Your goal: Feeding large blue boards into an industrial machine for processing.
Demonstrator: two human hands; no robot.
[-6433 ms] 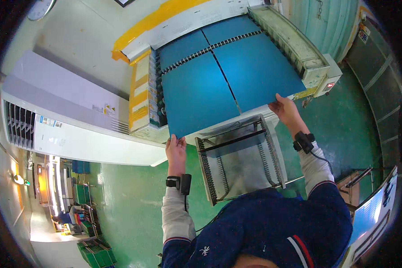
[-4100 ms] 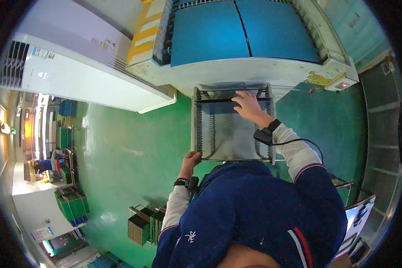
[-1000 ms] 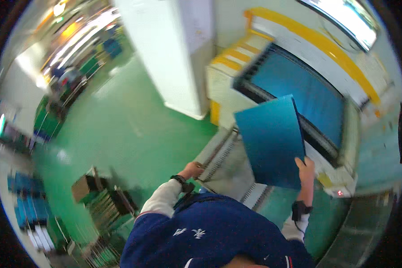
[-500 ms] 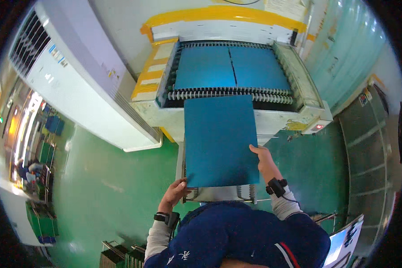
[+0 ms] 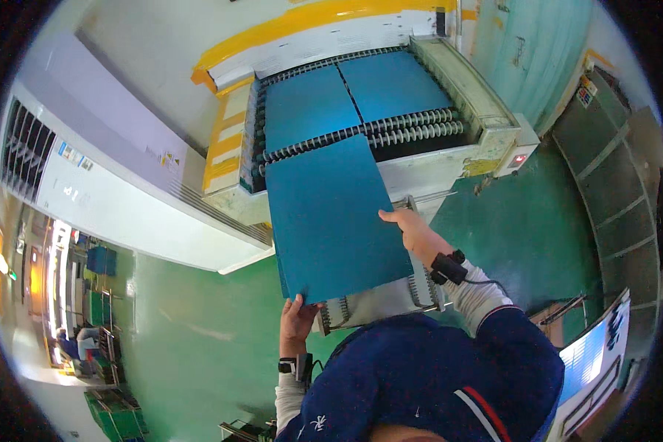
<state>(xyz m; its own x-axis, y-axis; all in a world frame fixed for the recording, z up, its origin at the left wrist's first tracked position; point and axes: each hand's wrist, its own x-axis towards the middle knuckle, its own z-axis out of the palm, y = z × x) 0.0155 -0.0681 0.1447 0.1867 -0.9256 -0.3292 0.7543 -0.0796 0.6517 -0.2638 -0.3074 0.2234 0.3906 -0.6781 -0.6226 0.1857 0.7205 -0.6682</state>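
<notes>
Both my hands hold a flat blue rectangular panel in front of a roller conveyor machine. My left hand grips its near left corner, thumb on top. My right hand is closed on the right edge, thumb on the upper face and the other fingers partly hidden underneath. A second edge shows below the panel's left side, so another sheet seems to lie under it. The panel's far end overlaps the front rollers; whether it touches them I cannot tell. Two similar blue panels lie side by side on the machine bed.
A tall white air conditioner stands at the left. Under the held panel is a metal rack. Grey panelling rises at the right. A white board leans near my right elbow. Far left, a person is beside racks.
My view has turned, shifting the machine up and left in the picture. The held panel has moved toward the machine's left side and now lies askew. Both hands keep their grip.
</notes>
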